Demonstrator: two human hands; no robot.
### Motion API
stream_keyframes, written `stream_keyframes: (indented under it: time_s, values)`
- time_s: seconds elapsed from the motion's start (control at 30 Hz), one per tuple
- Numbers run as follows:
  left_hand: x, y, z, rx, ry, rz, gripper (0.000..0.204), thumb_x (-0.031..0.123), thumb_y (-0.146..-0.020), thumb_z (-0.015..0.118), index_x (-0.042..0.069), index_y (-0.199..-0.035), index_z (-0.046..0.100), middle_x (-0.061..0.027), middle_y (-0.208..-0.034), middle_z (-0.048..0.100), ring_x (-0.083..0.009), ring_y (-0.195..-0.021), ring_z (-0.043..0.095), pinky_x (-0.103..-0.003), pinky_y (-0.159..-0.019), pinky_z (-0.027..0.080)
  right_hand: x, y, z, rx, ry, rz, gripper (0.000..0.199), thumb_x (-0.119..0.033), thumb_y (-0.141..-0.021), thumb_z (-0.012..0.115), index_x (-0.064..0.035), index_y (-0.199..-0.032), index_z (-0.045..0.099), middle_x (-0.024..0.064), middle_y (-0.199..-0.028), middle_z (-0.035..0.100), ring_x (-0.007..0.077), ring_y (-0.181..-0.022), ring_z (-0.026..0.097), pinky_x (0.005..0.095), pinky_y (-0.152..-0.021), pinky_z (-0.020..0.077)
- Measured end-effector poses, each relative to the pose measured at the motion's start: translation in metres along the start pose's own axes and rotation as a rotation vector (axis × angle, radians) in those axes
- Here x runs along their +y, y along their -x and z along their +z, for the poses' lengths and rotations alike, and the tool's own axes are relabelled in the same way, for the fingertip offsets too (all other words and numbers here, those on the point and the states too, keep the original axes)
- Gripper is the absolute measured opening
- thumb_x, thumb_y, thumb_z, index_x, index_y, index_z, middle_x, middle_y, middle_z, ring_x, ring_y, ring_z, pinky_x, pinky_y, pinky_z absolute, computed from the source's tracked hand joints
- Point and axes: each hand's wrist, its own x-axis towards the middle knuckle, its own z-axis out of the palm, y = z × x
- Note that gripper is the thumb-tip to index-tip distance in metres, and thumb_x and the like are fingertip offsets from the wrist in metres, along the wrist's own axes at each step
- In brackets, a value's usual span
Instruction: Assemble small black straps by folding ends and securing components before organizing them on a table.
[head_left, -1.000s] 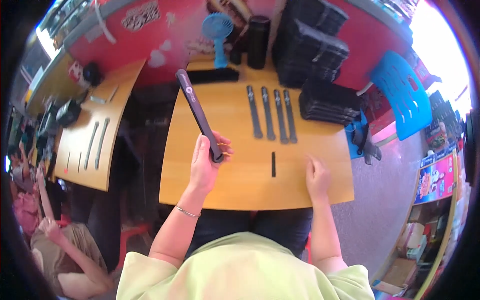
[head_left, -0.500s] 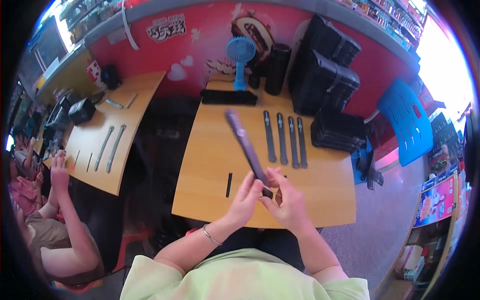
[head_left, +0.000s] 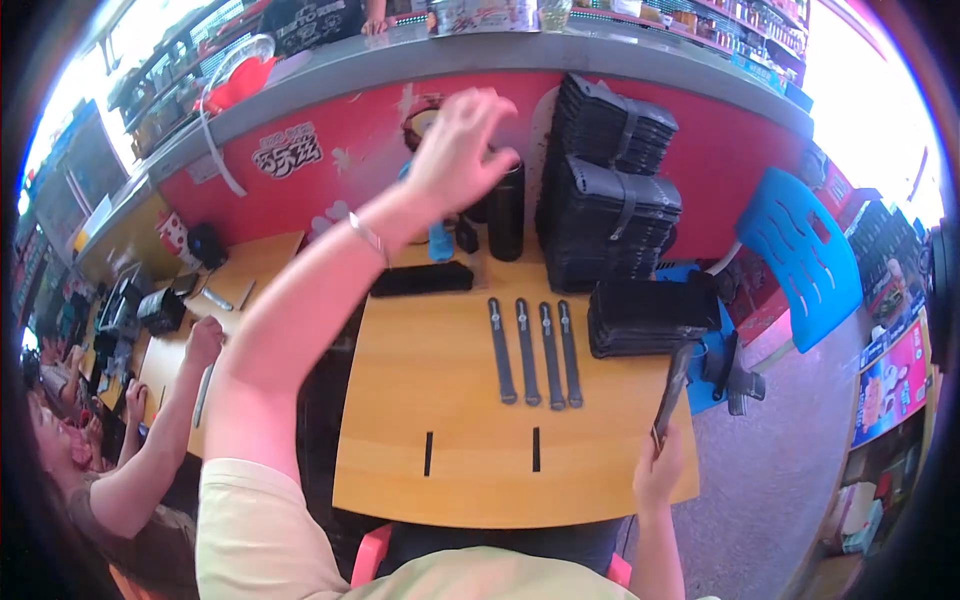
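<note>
My left hand (head_left: 462, 150) is raised high over the far side of the table, its fingers apart and nothing in it. It passes in front of the light blue fan (head_left: 440, 243), hiding most of it. Off the table's right edge, my right hand (head_left: 658, 465) grips a long dark strap (head_left: 674, 385) by its lower end, the strap pointing up and away. Several similar flat dark straps (head_left: 527, 350) lie side by side on the table (head_left: 390, 400). Nearer me are two short black strips, a left one (head_left: 428, 453) and a right one (head_left: 536, 449).
A black bottle (head_left: 506, 215) and a black pouch-like item (head_left: 422, 279) sit at the back. Tall strapped black bundles (head_left: 615, 215) and a lower black stack (head_left: 650, 315) stand back right. A blue chair (head_left: 800, 260) is beyond; a co-worker (head_left: 140, 490) sits left.
My hands, together on the strap before, have separated: the left has let go and swung up and away; the right has carried the strap rightward. The view has tilted up.
</note>
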Motion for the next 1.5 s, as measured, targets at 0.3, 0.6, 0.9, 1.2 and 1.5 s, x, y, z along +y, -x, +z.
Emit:
stream_keyframes:
  time_s: [0.3, 0.6, 0.9, 1.2, 1.5]
  values:
    - [-0.06, -0.148, 0.03, -0.248, -0.73, -0.164, 0.096, 0.033, -0.063, 0.08, 0.019, -0.142, 0.029, -0.0181, -0.145, 0.027, -0.0368, -0.136, 0.021, -0.051, -0.109, 0.021, 0.029, -0.011, -0.007, -0.04, 0.392, -0.088, 0.033, -0.008, -0.082, 0.061, -0.0017, -0.113, 0.051, 0.0175, -0.098, 0.06, 0.0362, -0.088, 0.059, 0.0426, -0.072, 0.0476]
    - [-0.101, -0.161, 0.019, -0.252, -0.747, -0.233, 0.085, 0.032, -0.059, 0.079, 0.017, -0.133, 0.04, -0.014, -0.111, 0.056, -0.0311, -0.109, 0.053, -0.043, -0.091, 0.045, 0.03, -0.016, -0.001, -0.116, 0.295, -0.032, 0.032, -0.005, -0.081, 0.061, -0.0006, -0.11, 0.052, 0.0174, -0.096, 0.06, 0.0368, -0.088, 0.059, 0.0428, -0.07, 0.0474]
    - [-0.216, -0.114, -0.039, -0.27, -0.695, -0.318, 0.086, 0.02, -0.061, 0.078, 0.026, -0.136, 0.035, -0.0158, -0.111, 0.052, -0.0369, -0.106, 0.054, -0.044, -0.09, 0.046, 0.021, -0.018, 0.006, -0.122, 0.3, 0.019, 0.031, -0.004, -0.08, 0.06, -0.0009, -0.11, 0.05, 0.0162, -0.095, 0.06, 0.0363, -0.086, 0.06, 0.0418, -0.069, 0.0475]
    - [-0.286, -0.062, -0.06, -0.251, -0.85, -0.438, 0.096, 0.015, -0.063, 0.08, 0.029, -0.142, 0.026, -0.022, -0.14, 0.033, -0.0441, -0.127, 0.035, -0.046, -0.101, 0.039, 0.033, -0.016, 0.007, -0.096, 0.35, -0.077, 0.031, -0.001, -0.079, 0.06, 0.0012, -0.108, 0.051, 0.0198, -0.097, 0.059, 0.0387, -0.087, 0.059, 0.042, -0.072, 0.0469]
    - [-0.233, -0.031, -0.074, -0.354, -1.113, -0.627, 0.088, 0.023, -0.076, 0.07, 0.01, -0.146, 0.018, -0.0169, -0.152, 0.009, -0.0373, -0.14, 0.012, -0.049, -0.108, 0.029, 0.021, -0.012, 0.002, -0.126, 0.402, -0.022, 0.031, -0.008, -0.081, 0.06, -0.0017, -0.111, 0.052, 0.017, -0.095, 0.059, 0.0379, -0.085, 0.059, 0.0447, -0.067, 0.0471]
